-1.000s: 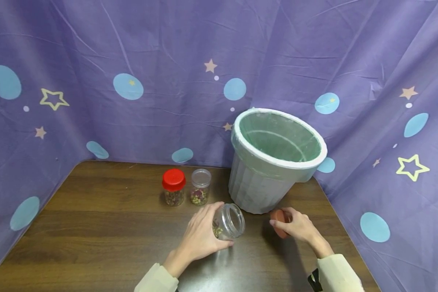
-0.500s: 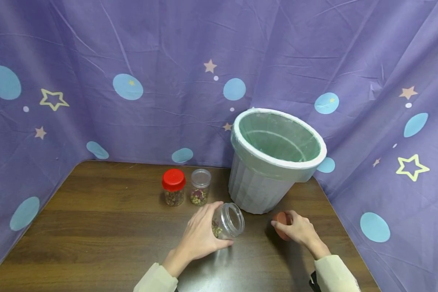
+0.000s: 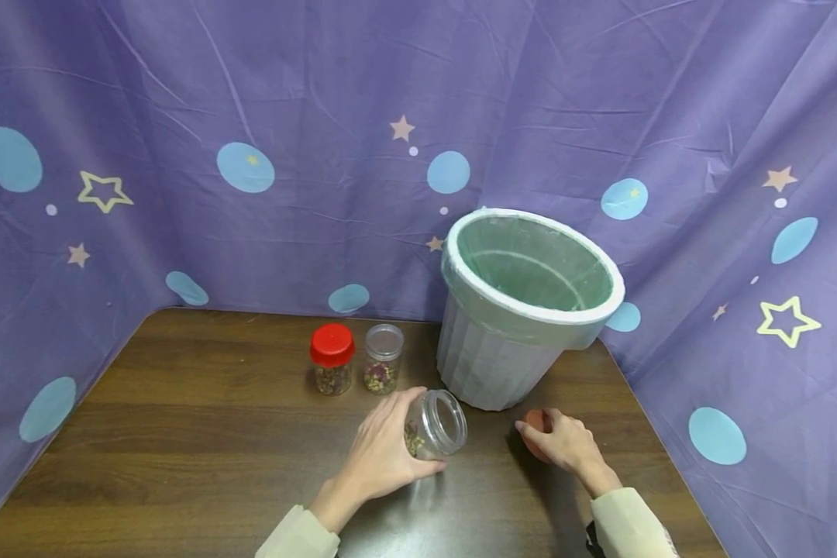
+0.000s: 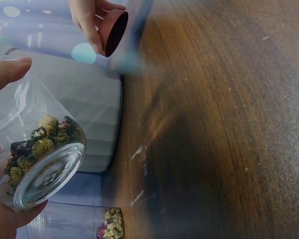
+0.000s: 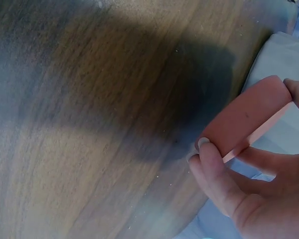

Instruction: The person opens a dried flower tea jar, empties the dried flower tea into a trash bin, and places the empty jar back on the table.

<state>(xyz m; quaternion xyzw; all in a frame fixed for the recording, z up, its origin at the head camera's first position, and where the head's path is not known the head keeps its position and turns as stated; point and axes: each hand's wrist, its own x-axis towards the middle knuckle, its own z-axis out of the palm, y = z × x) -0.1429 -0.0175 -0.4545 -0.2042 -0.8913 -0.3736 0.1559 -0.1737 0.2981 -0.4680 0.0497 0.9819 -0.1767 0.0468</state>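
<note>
My left hand (image 3: 385, 456) grips an uncapped clear glass jar (image 3: 432, 425) around its side. The jar is tilted, its mouth turned to the right. In the left wrist view, dried flower buds (image 4: 47, 135) lie inside near its base. To the right, my right hand (image 3: 570, 443) holds an orange-red jar lid (image 3: 534, 434) by its rim, thumb on one side and fingers on the other. The right wrist view shows the lid (image 5: 246, 117) edge-on above the table, apart from the jar.
A large grey bin (image 3: 491, 353) with a green liner stands behind both hands. Left of it are a red-lidded jar (image 3: 332, 360) and a clear-lidded jar (image 3: 382, 363), both with dried contents. A purple curtain (image 3: 307, 194) backs the wooden table (image 3: 202, 434).
The right hand has come slightly nearer with the lid, which has turned a little in its fingers. My left hand and the glass jar stay nearly still.
</note>
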